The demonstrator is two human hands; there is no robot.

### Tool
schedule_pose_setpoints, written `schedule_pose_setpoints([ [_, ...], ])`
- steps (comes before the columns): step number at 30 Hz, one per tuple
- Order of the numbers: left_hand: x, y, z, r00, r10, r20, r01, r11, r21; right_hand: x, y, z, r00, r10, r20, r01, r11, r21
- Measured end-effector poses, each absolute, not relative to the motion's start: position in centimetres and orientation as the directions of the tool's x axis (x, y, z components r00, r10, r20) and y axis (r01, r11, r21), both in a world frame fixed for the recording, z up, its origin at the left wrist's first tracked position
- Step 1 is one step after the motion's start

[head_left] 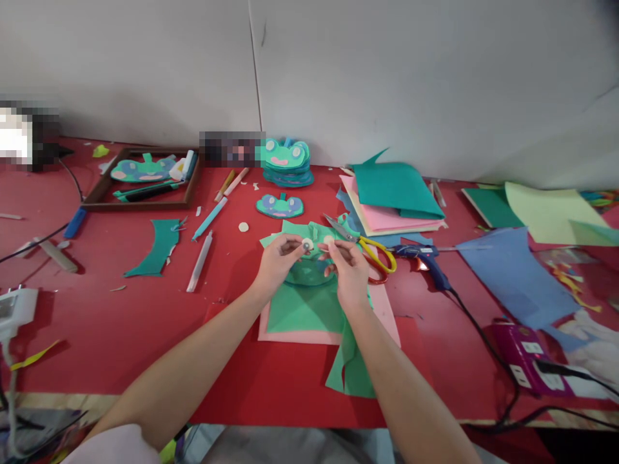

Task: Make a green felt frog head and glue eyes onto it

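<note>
My left hand [282, 258] is closed, with thumb and fingertips pinching a small white felt disc [307, 244] that has a dark spot on it. Beside it, my right hand [349, 264] is also closed, its thumb and finger at a second white disc [329, 240]. Below both hands lies a rounded green felt piece [309, 274], partly covered by the fingers. It rests on a green felt sheet [302, 312] over a pink sheet [285, 337]. Yellow-handled scissors [360, 241] lie open against the right fingers.
A blue glue gun [425, 260] with a cord sits to the right, near a purple power strip [527, 357]. Finished felt frog faces [286, 154] are stacked at the back. Left are a brown tray [140, 206], pens [210, 218] and a green scrap [162, 248].
</note>
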State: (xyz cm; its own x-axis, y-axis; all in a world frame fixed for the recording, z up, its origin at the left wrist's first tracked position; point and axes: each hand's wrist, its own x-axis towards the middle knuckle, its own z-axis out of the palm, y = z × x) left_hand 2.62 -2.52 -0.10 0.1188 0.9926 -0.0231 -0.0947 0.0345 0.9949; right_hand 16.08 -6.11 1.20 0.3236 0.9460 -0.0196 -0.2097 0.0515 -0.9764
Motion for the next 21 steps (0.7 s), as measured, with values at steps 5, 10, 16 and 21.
schedule_pose_setpoints([
  [5, 2.68, -2.45, -0.11, 0.106, 0.994, 0.017, -0.037, -0.013, 0.999, 16.01, -6.28, 1.25, 0.277, 0.960, -0.033, -0.152, 0.010, -0.988],
  [10, 2.61, -2.56, 0.09, 0.107, 0.994, 0.005, -0.002, -0.005, 1.000, 15.93, -6.35, 1.30, 0.276, 0.961, 0.022, -0.166, 0.071, -0.984],
  [16, 2.57, -2.69, 0.37, 0.104, 0.995, -0.007, 0.029, 0.005, 1.000, 15.88, -6.23, 1.39, 0.332, 0.943, -0.004, -0.196, 0.065, -0.978],
  [21, 2.60, -2.70, 0.23, 0.108, 0.994, 0.006, 0.037, -0.010, 0.999, 15.92, -6.21, 1.29, 0.339, 0.940, 0.025, -0.135, 0.075, -0.988],
])
